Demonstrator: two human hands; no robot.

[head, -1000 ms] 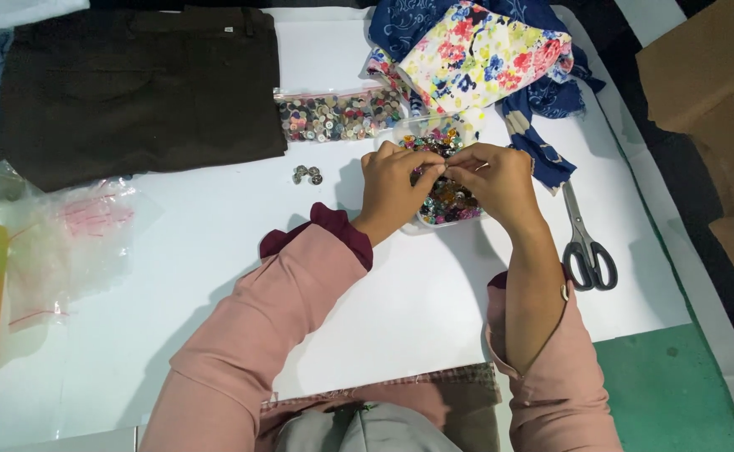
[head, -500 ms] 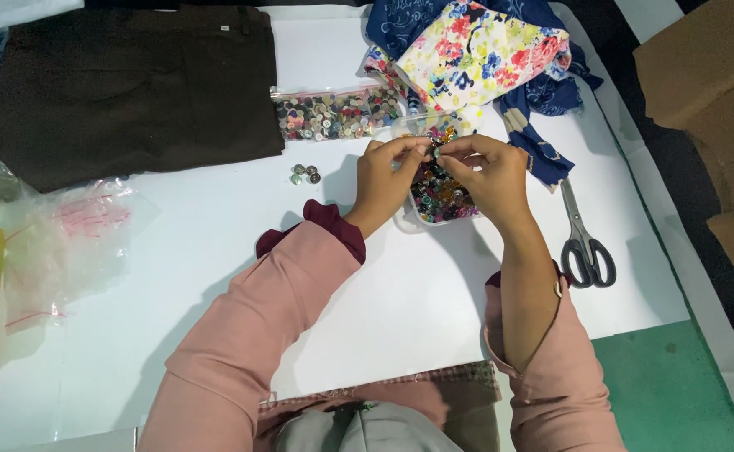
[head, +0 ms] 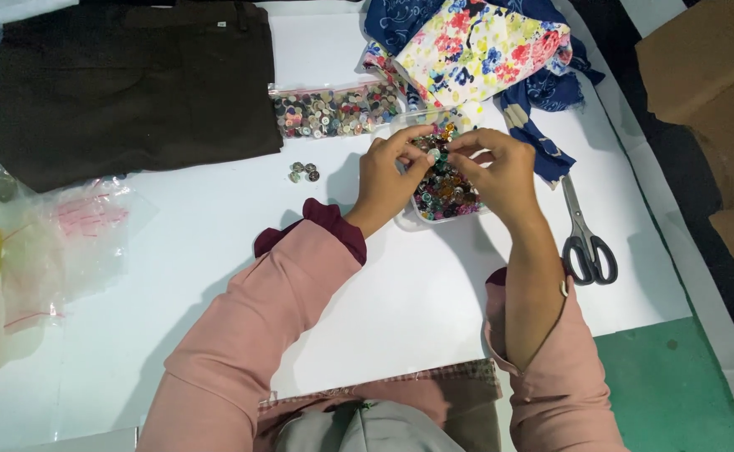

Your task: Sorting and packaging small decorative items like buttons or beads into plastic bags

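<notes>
My left hand (head: 388,177) and my right hand (head: 501,167) meet fingertip to fingertip above a clear tub of mixed coloured buttons (head: 444,191) on the white table. Together they pinch one small pale green button (head: 436,155) between thumbs and forefingers. Both arms wear pink sleeves. Left of my left hand lies a little cluster of loose silver buttons (head: 303,172). Behind the tub rests a clear zip bag of assorted buttons (head: 333,111).
Black-handled scissors (head: 583,228) lie to the right of my right arm. Dark brown trousers (head: 124,84) are spread at the back left, floral and blue fabrics (head: 484,46) at the back right. Empty clear bags (head: 66,238) sit at the left, cardboard boxes (head: 693,59) off the table's right.
Both hands stay over the button tub, fingertips working together; the view has shifted slightly, and the small button is now pinched between them.
</notes>
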